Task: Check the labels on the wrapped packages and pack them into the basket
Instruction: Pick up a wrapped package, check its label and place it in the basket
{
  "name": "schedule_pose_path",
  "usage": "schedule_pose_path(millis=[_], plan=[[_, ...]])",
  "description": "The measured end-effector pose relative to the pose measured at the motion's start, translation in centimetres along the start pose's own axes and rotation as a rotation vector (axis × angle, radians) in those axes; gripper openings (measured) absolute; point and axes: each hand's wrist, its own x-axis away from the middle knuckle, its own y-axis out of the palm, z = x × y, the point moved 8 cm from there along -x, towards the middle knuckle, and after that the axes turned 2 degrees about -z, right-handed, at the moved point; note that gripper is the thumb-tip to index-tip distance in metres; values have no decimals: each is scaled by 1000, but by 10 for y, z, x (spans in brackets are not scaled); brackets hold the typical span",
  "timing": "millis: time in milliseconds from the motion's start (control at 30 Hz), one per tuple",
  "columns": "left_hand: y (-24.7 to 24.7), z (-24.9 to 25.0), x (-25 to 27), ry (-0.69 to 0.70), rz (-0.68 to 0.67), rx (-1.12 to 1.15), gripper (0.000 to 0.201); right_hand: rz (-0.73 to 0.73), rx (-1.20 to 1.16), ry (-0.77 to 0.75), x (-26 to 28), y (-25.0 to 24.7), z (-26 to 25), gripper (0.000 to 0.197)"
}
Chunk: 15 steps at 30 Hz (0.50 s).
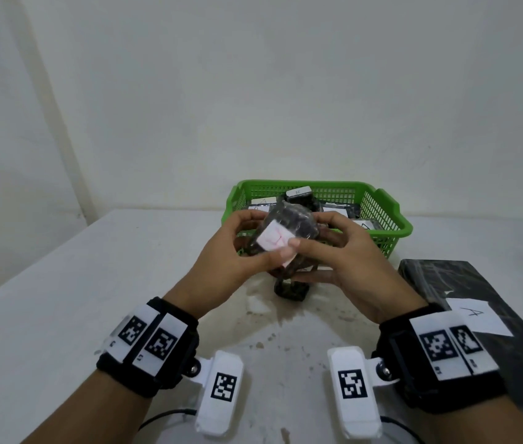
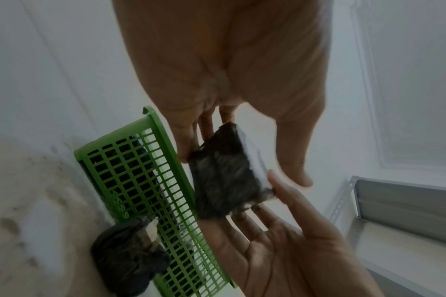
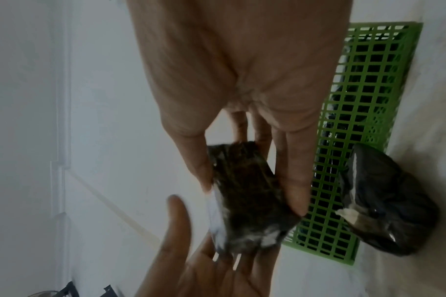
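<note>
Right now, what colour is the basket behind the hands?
Green, with latticed walls; the basket shows best in the head view.

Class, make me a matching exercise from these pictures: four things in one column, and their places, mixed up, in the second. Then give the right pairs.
Things
1. small wrapped package with a pink-marked label
2. green basket
3. large flat package labelled A
4. small dark package

Places
a. on the table, under the hands
b. on the table, to the right
c. held in both hands
d. at the back of the table, against the wall

Pairs: 1-c, 2-d, 3-b, 4-a
</note>
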Motion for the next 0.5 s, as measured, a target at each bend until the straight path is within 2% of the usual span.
schedule_pose_path(millis=[133,233,300,367,433,500], plan=[[2,4,3,-64,-64,-25,71,-89,243,-161,2,6,-13,59],[4,8,5,-55,-66,-22,46,-111,314,-211,4,11,-15,65],[1,10,4,-40,-26,49,41,-113,288,-154,2,10,-10,72],[-2,13,3,-8,-5,104,48,-140,244,-29,2,11,0,75],[-3,15,3,24,-11,129,52,-170,162,78,1,13,8,69],[-3,16,3,49,-35,133,55,-212,91,113,2,17,11,59]])
